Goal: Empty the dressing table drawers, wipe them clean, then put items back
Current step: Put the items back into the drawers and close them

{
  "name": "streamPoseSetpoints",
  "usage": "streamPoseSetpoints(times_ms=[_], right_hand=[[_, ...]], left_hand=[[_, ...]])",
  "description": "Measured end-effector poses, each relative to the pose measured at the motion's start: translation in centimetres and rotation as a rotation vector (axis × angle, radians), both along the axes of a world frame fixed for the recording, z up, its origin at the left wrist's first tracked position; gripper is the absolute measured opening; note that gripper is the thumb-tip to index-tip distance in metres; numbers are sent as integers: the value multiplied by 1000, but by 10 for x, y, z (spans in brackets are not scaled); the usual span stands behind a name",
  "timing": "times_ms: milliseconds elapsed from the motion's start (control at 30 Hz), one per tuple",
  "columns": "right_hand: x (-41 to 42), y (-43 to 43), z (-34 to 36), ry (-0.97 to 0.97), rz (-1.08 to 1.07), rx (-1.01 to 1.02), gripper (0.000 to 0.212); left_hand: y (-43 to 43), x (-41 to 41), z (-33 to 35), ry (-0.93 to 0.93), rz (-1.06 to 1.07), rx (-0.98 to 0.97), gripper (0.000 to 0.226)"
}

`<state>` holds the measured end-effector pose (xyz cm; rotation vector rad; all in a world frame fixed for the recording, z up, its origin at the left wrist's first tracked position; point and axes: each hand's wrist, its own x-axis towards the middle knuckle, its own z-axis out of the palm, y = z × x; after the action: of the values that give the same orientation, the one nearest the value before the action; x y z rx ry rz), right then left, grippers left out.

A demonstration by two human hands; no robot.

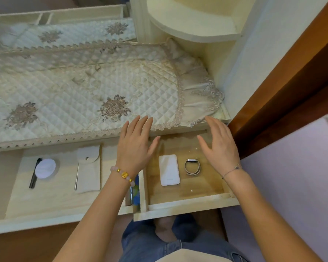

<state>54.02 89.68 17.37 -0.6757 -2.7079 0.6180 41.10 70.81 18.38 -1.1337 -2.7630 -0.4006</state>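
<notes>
Hovering both hands, left (pixel 133 146) and right (pixel 221 146), spread and empty, over the open right drawer (pixel 186 205). Reaching next, best lifting the power bank (pixel 169 170) and watch (pixel 192 166) separately onto the tabletop (pixel 74 87), avoiding scratches.

A quilted cloth (pixel 80 86) with embroidered flowers and lace trim covers the tabletop; its ruffled end (pixel 201 95) hangs at the right. A curved shelf (pixel 195 29) stands above that end. A brown door frame (pixel 292 80) runs diagonally at right, bordering a lilac wall (pixel 295 176). Jeans (pixel 159 246) show at the bottom.
</notes>
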Motion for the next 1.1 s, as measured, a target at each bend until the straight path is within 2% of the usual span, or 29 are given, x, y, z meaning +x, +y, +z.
streamPoseSetpoints(times_ms=[367, 767, 1000, 1100], right_hand=[[7, -76, -17, -87, -298, -58, 57], [31, -151, -49, -30, -589, -151, 53], [49, -177, -75, -95, -731, -319, 62], [59, -186, -86, 31, -917, -531, 73]], left_hand=[[-23, -46, -11, -58, -311, -11, 50], [-47, -60, -30, -113, -558, -92, 52], [-50, -46, -37, -142, -645, -101, 50], [-51, -40, -43, -152, -660, -109, 52]])
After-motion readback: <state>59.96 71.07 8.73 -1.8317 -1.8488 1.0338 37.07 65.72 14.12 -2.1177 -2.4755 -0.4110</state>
